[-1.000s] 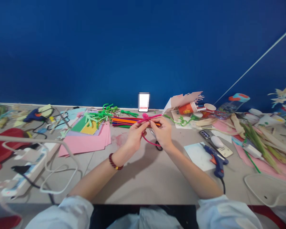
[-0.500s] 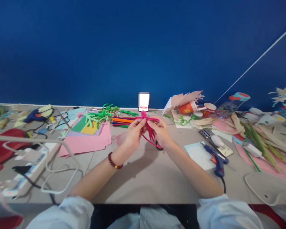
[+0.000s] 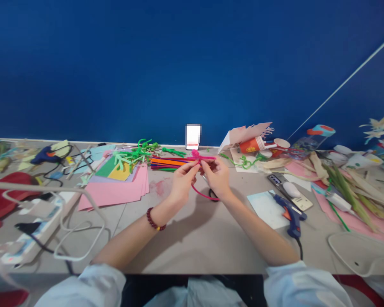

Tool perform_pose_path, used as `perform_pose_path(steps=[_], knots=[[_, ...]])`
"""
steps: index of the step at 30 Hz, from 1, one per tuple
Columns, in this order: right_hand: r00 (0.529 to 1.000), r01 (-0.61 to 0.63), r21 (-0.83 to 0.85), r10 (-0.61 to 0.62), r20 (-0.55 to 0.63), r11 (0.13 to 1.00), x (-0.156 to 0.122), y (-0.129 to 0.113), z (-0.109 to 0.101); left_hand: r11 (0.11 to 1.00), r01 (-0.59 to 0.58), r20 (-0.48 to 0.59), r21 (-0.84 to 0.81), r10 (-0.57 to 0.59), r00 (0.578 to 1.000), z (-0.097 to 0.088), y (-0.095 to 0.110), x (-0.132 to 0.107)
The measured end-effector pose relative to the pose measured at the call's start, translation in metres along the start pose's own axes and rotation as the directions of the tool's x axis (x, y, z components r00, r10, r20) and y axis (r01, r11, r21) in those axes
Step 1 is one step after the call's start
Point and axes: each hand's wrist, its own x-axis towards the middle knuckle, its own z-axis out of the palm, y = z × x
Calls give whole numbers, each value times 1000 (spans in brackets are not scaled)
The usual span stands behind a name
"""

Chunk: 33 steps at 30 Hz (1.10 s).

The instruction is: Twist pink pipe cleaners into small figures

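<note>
Both my hands are raised together over the middle of the table, pinching a magenta pipe cleaner (image 3: 201,194) figure with a small fuzzy knot at its top. My left hand (image 3: 182,182) holds the pipe cleaner's arm near the knot. My right hand (image 3: 218,178) grips the other side, and a long loop hangs down below it. Under my hands lie black-handled scissors (image 3: 213,195), mostly hidden. A bundle of orange, purple and red pipe cleaners (image 3: 169,163) lies just beyond my left hand.
Pink and coloured paper sheets (image 3: 115,192) and green pipe cleaner shapes (image 3: 134,156) lie left of my hands. To the right stand a blue glue gun (image 3: 290,216) and a tipped orange paper cup (image 3: 251,145). A white power strip (image 3: 35,232) with cables sits at the near left.
The magenta strands that hung loosely between my hands now form a loop lower down near the scissors. My hands have moved slightly closer together around the knot.
</note>
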Motion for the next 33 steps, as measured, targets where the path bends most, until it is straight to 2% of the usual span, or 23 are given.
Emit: perform_pose_path(steps=[2,5,7,9,11,16,20,22,25,27,29,31,33], knots=[[981,184,-223,-192,-14,957,-1,1,-4,999,-9,5,40,9,1000,0,-1,-3],[877,451,-476,-473,81,755,-1,5,-10,996,-47,22,80,45,999,1,-1,-5],[804,565,-526,-569,175,636,0,9,-12,996,-56,16,64,55,998,1,-2,-5],[776,601,-543,-589,223,587,-1,11,-12,999,-43,-8,31,43,999,1,-3,-3],[794,585,-534,-564,226,611,-2,11,-9,999,-32,-20,-9,31,999,1,-3,0],[840,541,-390,-502,208,745,-4,-2,-1,995,-81,-28,-54,80,996,-5,-4,11],[887,462,-318,-420,194,828,-3,-10,1,993,-99,-26,-64,98,995,-7,-4,16],[919,387,-269,-345,190,882,-3,-11,1,993,-75,-25,-90,73,997,-7,-2,17],[973,182,-172,-153,171,968,0,-9,-1,993,-32,-21,-117,30,999,-6,-1,18],[988,73,-134,-53,143,988,3,-9,-5,993,-26,12,-114,27,1000,-6,0,18],[993,96,-180,-82,84,979,6,-12,-9,996,-27,55,-89,32,998,-7,1,19],[973,228,-311,-228,37,923,10,-16,-15,999,-10,127,-32,14,992,-9,2,20],[933,346,-417,-355,60,840,13,-22,-20,999,11,240,46,-22,971,-11,5,21]])
